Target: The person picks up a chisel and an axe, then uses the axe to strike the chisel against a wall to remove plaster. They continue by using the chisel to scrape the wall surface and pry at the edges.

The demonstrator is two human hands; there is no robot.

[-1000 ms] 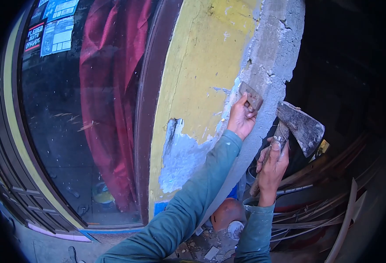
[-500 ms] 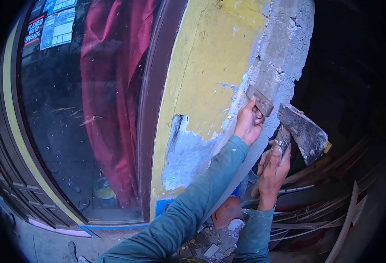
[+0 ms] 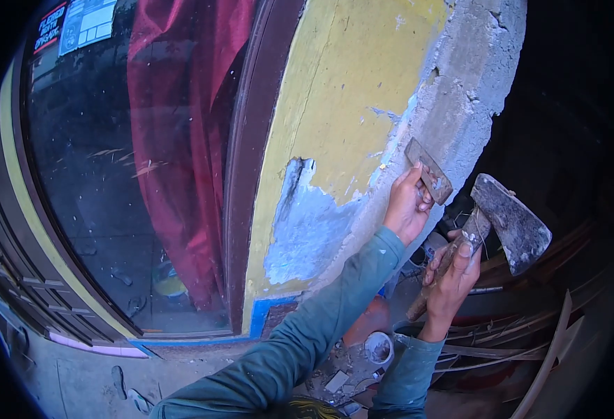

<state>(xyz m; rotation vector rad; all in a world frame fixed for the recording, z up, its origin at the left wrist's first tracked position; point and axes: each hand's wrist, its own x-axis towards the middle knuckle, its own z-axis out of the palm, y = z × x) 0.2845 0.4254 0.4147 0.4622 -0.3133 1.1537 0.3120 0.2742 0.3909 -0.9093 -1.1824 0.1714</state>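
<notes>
My left hand [image 3: 407, 202] pinches a flat, worn metal blade [image 3: 429, 171] against the edge of the wall, where yellow paint meets bare grey concrete. Lower and to the right, my right hand [image 3: 452, 281] is wrapped round the wooden handle of a hatchet [image 3: 513, 222]. Its dark, plaster-spotted head is raised to the right of the blade, apart from it. The yellow wall [image 3: 356, 91] has a stripped whitish-blue patch [image 3: 303, 241] left of my left forearm. Part of the blade is hidden by my fingers.
A glass window [image 3: 83, 174] with a red curtain [image 3: 174, 140] and brown frame stands left. Long wood strips [image 3: 541, 356] lie at the lower right. Below are a small round container [image 3: 378, 348], rubble [image 3: 336, 381] and sandals [image 3: 118, 382] on the floor.
The hatchet has swung away to the right from the blade, with my right hand shifting slightly right and down. My view has moved, so the wall sits further right.
</notes>
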